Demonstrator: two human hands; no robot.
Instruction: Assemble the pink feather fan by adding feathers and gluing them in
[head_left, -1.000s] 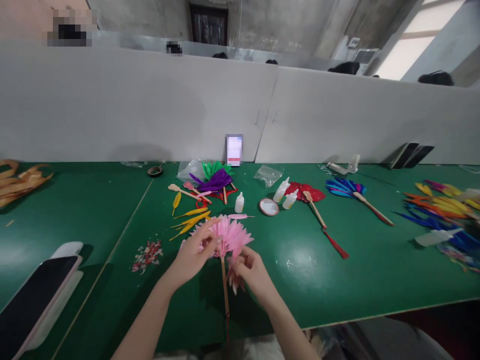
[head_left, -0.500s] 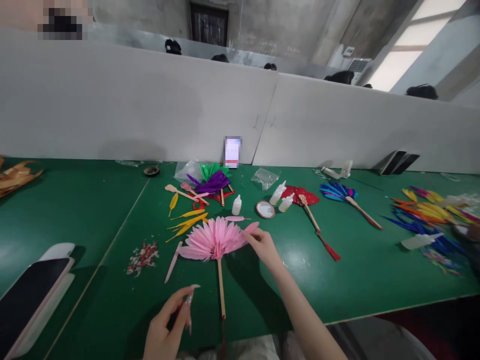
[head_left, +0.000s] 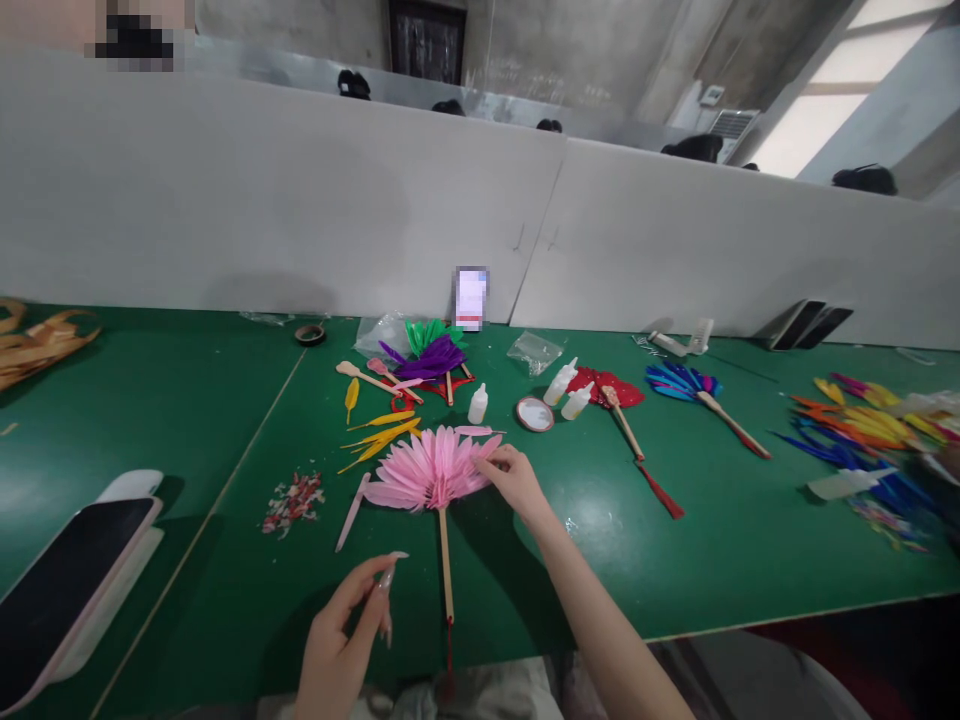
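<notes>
And across the middle, a white partition [head_left: 300, 190] is stretching from ten o'clock to nearly three, its seam slanting at one. Behind it, at twelve, a mottled grey wall [head_left: 585, 45] is rising around a dark-framed panel [head_left: 426, 48]. Over at two, a bright window [head_left: 825, 100] is glowing beside a slatted vent [head_left: 731, 123]! Below, the green tabletop [head_left: 630, 575] is filling the lower half, catching a soft sheen at nine.

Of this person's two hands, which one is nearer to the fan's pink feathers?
Right. The right hand touches the fan's pink feathers at their right edge; the left hand is apart from them, lower down, to the left of the wooden handle.
</notes>
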